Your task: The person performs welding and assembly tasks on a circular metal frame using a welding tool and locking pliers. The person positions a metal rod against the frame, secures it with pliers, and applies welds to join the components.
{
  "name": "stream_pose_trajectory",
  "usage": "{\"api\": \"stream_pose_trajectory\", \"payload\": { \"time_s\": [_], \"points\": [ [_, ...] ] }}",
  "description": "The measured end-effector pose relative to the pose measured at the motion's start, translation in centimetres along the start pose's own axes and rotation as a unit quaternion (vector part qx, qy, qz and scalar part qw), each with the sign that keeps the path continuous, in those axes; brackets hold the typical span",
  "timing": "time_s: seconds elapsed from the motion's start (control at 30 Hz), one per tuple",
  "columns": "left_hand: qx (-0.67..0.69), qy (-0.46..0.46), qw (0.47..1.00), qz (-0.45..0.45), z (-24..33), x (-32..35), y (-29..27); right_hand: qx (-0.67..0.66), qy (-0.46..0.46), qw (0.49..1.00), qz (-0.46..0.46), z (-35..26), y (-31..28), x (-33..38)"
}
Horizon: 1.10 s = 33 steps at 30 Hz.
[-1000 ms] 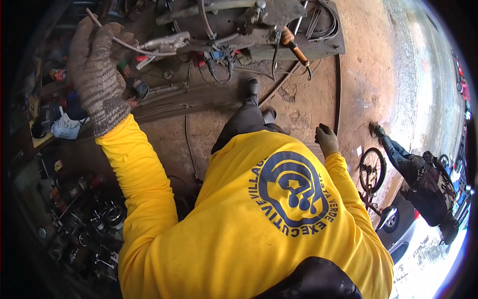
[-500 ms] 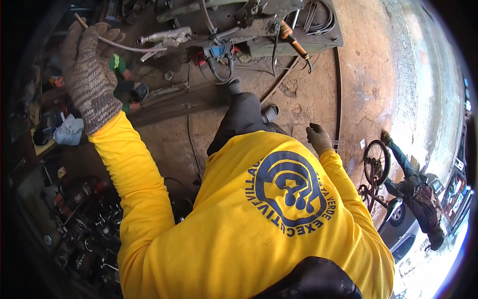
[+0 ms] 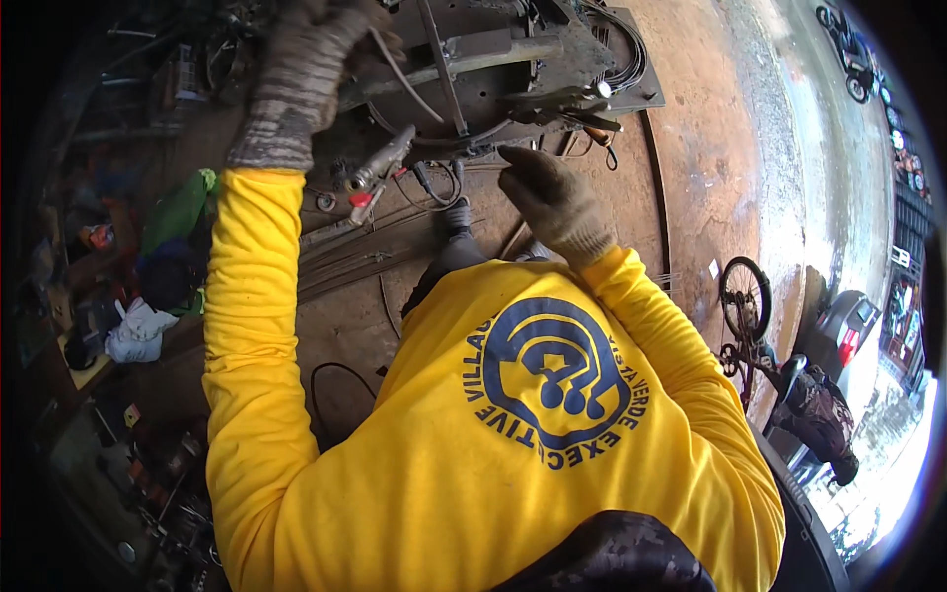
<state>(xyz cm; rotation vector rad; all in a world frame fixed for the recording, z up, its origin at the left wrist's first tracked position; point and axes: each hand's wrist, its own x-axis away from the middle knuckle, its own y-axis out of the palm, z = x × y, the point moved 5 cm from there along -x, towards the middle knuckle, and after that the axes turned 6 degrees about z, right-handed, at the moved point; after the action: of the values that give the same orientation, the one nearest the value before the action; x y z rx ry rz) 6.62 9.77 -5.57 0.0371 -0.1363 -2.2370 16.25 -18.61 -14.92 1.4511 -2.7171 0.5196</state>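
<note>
My left hand, in a grey-brown knitted glove, is stretched over the far left of the metal workbench and is blurred by motion. It is closed round a thin, slightly curved rod, whose free end points down over the bench. My right hand, in a brownish glove, is at the near edge of the bench, below a dark metal tool. Its fingers are drawn together, and whatever lies in them is hidden. A grey metal fitting and a red piece hang near the bench's front edge.
An upright flat metal bar crosses the bench. Coiled wire lies at its far right. A black cable loops below the edge. Long metal strips lie on the floor. A bicycle and another person are at the right.
My left hand has moved right and farther over the bench with the rod. My right hand has risen from beside my body to the bench edge. The orange-handled tool is now mostly covered.
</note>
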Motion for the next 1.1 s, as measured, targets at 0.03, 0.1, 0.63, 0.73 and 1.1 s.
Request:
{"api": "stream_pose_trajectory", "payload": {
  "time_s": [0.03,0.1,0.63,0.73,1.1],
  "points": [
    [0.013,-0.023,0.999,-0.026,-0.4,-0.2,1.0,0.011,-0.017,1.000,0.019,-0.2,0.8,-0.8],
    [0.029,-0.010,0.994,-0.108,-0.2,-0.2,2.8,0.032,-0.073,0.995,0.058,-0.5,2.3,-2.1],
    [-0.138,0.164,0.973,-0.088,-6.8,-1.9,2.4,0.260,-0.108,0.948,0.148,-0.6,4.4,-5.3],
    [-0.176,0.136,0.969,-0.108,-5.3,-1.2,3.1,0.268,-0.101,0.946,0.149,-1.0,4.3,-5.2],
    [-0.179,0.128,0.969,-0.114,-5.4,-1.5,3.4,0.315,-0.183,0.913,0.183,-2.9,4.4,-4.9]
  ]
}}
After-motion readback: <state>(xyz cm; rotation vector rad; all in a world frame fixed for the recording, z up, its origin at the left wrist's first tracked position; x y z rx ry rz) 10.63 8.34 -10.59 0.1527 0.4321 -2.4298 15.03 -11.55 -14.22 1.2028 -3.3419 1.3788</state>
